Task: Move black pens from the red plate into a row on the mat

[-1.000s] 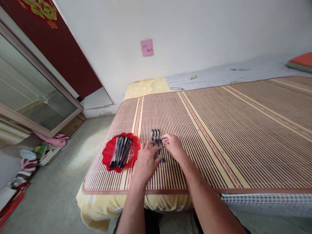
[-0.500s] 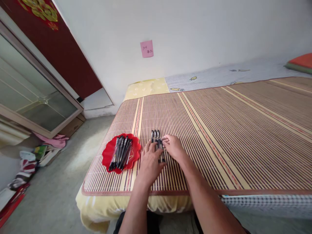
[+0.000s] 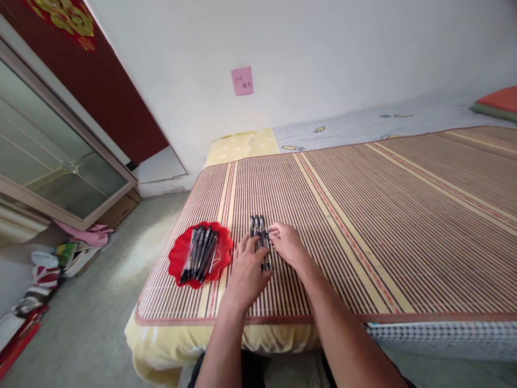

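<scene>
Three black-capped pens (image 3: 257, 223) lie side by side on the striped mat, caps pointing toward the wall. My left hand (image 3: 248, 267) rests over their left side with its fingers spread, hiding part of the barrels. At the right edge of the row is my right hand (image 3: 286, 241), its fingers curled and pressed together close to the pens. Whether anything is between those fingertips is hidden. Left of my hands, a red scalloped plate (image 3: 176, 250) holds several more black pens (image 3: 200, 253) in a loose bundle.
The striped mat (image 3: 363, 231) covers the bed, with a yellow sheet (image 3: 161, 339) hanging at the front edge. A pink note (image 3: 242, 81) is stuck on the wall. Folded orange and green bedding (image 3: 496, 102) lies far right. Clothes and boxes sit on the floor at left.
Both hands stay almost in place around the pens. The whole view has shifted very slightly; the pens and plate look unmoved on the mat.
</scene>
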`<state>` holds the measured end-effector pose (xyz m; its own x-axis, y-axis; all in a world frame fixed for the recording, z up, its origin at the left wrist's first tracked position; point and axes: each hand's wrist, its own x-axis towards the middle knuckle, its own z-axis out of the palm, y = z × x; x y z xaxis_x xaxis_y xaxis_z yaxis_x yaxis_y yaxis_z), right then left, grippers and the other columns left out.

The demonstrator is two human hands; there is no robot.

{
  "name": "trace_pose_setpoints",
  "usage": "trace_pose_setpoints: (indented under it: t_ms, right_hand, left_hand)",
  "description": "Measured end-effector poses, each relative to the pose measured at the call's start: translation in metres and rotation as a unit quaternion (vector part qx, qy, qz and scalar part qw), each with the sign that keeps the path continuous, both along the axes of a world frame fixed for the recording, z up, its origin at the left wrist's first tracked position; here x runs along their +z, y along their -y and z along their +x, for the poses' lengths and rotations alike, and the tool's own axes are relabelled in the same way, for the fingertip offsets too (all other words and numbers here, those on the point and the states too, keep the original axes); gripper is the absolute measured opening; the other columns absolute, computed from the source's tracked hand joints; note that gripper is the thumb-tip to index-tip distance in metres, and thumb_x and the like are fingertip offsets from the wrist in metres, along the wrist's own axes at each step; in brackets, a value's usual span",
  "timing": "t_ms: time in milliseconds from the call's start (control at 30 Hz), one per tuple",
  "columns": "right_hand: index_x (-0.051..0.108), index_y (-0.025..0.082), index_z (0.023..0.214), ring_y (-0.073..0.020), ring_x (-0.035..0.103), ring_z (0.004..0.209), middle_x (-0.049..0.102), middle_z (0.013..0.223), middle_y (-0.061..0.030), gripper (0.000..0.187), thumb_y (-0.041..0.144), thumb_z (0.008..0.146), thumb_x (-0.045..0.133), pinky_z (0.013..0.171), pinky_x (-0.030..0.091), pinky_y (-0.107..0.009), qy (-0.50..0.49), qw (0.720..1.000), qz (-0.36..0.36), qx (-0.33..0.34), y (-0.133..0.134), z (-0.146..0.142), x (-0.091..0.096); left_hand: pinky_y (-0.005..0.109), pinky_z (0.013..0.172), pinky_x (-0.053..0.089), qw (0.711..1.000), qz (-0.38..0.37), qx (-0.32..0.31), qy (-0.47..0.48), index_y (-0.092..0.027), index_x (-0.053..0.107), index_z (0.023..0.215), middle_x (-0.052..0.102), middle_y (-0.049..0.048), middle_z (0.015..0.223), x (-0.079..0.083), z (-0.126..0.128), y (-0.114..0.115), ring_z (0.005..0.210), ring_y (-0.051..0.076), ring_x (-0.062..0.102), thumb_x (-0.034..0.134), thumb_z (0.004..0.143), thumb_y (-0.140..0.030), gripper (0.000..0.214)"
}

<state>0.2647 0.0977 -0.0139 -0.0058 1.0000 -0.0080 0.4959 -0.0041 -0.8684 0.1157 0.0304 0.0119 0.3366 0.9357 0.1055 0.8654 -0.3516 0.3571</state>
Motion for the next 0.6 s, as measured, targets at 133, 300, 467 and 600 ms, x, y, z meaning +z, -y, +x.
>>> trace_pose_setpoints:
  t_ms: [133, 300, 467, 600]
  right_hand:
    - [0.073, 0.014, 0.102, -0.0146, 0.073, 0.076, 0.077, 0.085, -0.0060, 0.023, 0.003, 0.087, 0.059, 0.074, 0.055, -0.023, -0.008, 1.000, -0.001, -0.002, 0.000, 0.000, -0.002]
    - [0.073, 0.015, 0.099, -0.0153, 0.073, 0.074, 0.076, 0.080, -0.0045, 0.021, 0.004, 0.087, 0.060, 0.071, 0.055, -0.024, -0.019, 1.000, 0.003, -0.002, -0.002, 0.000, -0.008]
    - [0.073, 0.016, 0.099, -0.0166, 0.073, 0.072, 0.075, 0.078, -0.0045, 0.021, 0.006, 0.088, 0.059, 0.070, 0.055, -0.026, -0.029, 1.000, 0.009, 0.002, -0.002, 0.001, -0.012]
    - [0.073, 0.015, 0.100, -0.0168, 0.072, 0.070, 0.075, 0.077, -0.0053, 0.021, 0.007, 0.088, 0.058, 0.069, 0.055, -0.026, -0.029, 1.000, 0.012, 0.002, -0.003, 0.001, -0.011]
  left_hand:
    - [0.057, 0.123, 0.032, 1.000, -0.008, 0.002, 0.007, -0.021, 0.070, 0.113, 0.052, 0.0121, 0.145, 0.004, 0.000, 0.000, 0.152, 0.037, 0.027, 0.081, 0.078, -0.016, 0.037]
    - [0.058, 0.124, 0.030, 1.000, -0.017, -0.003, 0.007, -0.022, 0.073, 0.117, 0.050, 0.0114, 0.149, 0.008, 0.001, 0.002, 0.153, 0.038, 0.025, 0.081, 0.079, -0.016, 0.039]
    - [0.057, 0.124, 0.030, 1.000, -0.020, -0.001, 0.003, -0.023, 0.075, 0.117, 0.051, 0.0120, 0.149, 0.009, 0.001, 0.002, 0.153, 0.038, 0.025, 0.082, 0.079, -0.018, 0.039]
    - [0.060, 0.124, 0.029, 1.000, -0.019, -0.005, 0.001, -0.025, 0.076, 0.117, 0.050, 0.0116, 0.151, 0.007, 0.001, 0.002, 0.154, 0.040, 0.024, 0.081, 0.080, -0.019, 0.038]
